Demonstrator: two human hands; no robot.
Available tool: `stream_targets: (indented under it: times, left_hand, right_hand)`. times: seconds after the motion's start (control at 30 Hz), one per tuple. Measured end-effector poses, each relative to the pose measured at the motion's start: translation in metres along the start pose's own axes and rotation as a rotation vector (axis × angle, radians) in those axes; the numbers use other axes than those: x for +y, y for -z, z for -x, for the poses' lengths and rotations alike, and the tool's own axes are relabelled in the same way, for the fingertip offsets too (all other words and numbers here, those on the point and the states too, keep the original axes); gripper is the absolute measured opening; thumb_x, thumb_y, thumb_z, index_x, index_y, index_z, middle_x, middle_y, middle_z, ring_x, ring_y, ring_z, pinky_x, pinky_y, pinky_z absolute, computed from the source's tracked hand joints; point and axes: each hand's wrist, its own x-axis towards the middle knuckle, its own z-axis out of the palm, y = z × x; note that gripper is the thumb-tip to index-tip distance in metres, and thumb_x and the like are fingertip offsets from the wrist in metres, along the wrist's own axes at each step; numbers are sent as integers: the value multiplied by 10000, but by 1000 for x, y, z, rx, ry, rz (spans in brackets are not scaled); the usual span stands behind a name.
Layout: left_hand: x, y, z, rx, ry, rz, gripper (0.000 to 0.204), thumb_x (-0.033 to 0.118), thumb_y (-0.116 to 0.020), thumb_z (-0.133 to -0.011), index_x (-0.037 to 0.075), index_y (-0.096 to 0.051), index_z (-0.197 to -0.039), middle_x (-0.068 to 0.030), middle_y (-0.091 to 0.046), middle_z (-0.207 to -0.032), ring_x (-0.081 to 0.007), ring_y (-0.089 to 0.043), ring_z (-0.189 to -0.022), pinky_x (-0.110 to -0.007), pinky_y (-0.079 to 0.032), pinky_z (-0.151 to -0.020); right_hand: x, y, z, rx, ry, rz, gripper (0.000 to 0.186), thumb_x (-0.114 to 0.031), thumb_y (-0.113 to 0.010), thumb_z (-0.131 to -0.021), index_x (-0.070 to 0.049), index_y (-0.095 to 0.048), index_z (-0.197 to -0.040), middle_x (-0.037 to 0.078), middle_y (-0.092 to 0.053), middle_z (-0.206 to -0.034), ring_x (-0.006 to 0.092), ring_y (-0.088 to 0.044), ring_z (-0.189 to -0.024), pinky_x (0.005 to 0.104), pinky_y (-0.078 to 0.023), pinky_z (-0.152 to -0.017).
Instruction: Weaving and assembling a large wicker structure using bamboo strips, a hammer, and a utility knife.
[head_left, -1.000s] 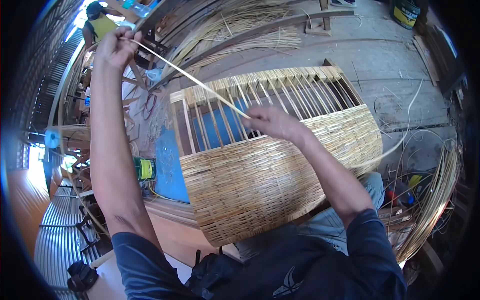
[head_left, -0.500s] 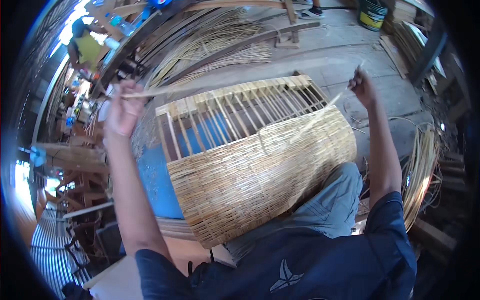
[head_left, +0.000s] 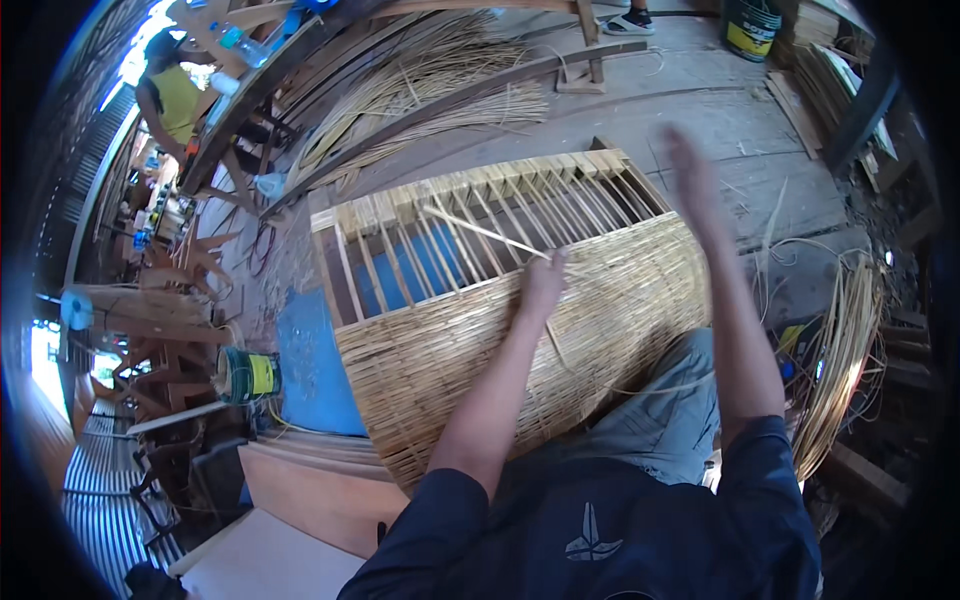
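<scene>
Across my lap lies a woven panel (head_left: 480,350) of pale cane-like strips on a wooden frame. Its near part is tightly woven; along the far part, bare slats (head_left: 500,225) stand with gaps between them. My left hand (head_left: 543,278) is closed on a thin pale strip (head_left: 480,230) at the edge of the weave. One end of that strip slants up and left over the slats. Raised off the panel's far right corner, my right hand (head_left: 692,180) is smeared by motion, so its fingers and anything in them cannot be made out.
Bundled strips (head_left: 430,95) lie beyond the panel, with more loose strips (head_left: 835,350) at the right. Buckets stand at the far right (head_left: 752,28) and left (head_left: 250,375). A blue sheet (head_left: 315,360) lies beside the panel. Another person (head_left: 175,100) is at the far left.
My left hand has come down from the far left onto the panel's weave. My right hand has shifted slightly left and is blurred. The long strip stretched between my hands no longer spans the panel.
</scene>
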Motion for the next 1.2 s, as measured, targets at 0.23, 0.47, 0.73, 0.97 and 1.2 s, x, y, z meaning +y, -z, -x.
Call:
stream_targets:
  times: [0.23, 0.47, 0.73, 0.97, 1.2]
  left_hand:
    - [14, 10, 21, -285, -173, 374, 264, 223, -538, -902, 2, -625, -1016, -100, -640, -884, -160, -606, -855, -254, -473, -737]
    - [42, 166, 28, 126, -246, -584, 337, 276, -521, -899, 76, -610, -1155, -151, -608, -1130, -278, -557, -1111, -397, -442, -909]
    - [-6, 160, -25, 173, -160, -1297, 423, 354, -441, -913, 116, -556, -1245, -102, -257, -1465, -349, -180, -1366, -575, -176, -1058]
    - [-6, 201, -14, 364, -371, -1150, 207, 264, -605, -827, 78, -691, -858, -99, -415, -1342, -342, -300, -1294, -555, -207, -1040]
    - [-13, 254, 0, 413, -455, -1152, 257, 277, -636, -788, 99, -665, -970, -91, -438, -1314, -299, -370, -1235, -523, -308, -962]
  right_hand:
    - [-105, -153, 43, -741, 35, -17, 318, -290, -442, -938, -79, -570, -1140, 193, -644, -926, 343, -622, -882, 424, -485, -812]
    - [-45, -201, 54, -611, -97, 249, 193, -232, -537, -873, -66, -635, -864, 187, -638, -803, 351, -622, -776, 417, -497, -672]
    - [-20, -226, 95, -633, -149, 17, 182, -225, -545, -860, -89, -640, -934, 168, -645, -877, 348, -613, -835, 420, -487, -731]
    - [-77, -234, 83, -527, 15, 234, 247, -287, -547, -871, -96, -647, -992, 117, -595, -1158, 270, -550, -1047, 390, -447, -887]
    - [-136, -267, 81, -677, -148, -8, 231, -249, -502, -890, -58, -630, -908, 178, -651, -868, 360, -622, -846, 435, -500, -749]
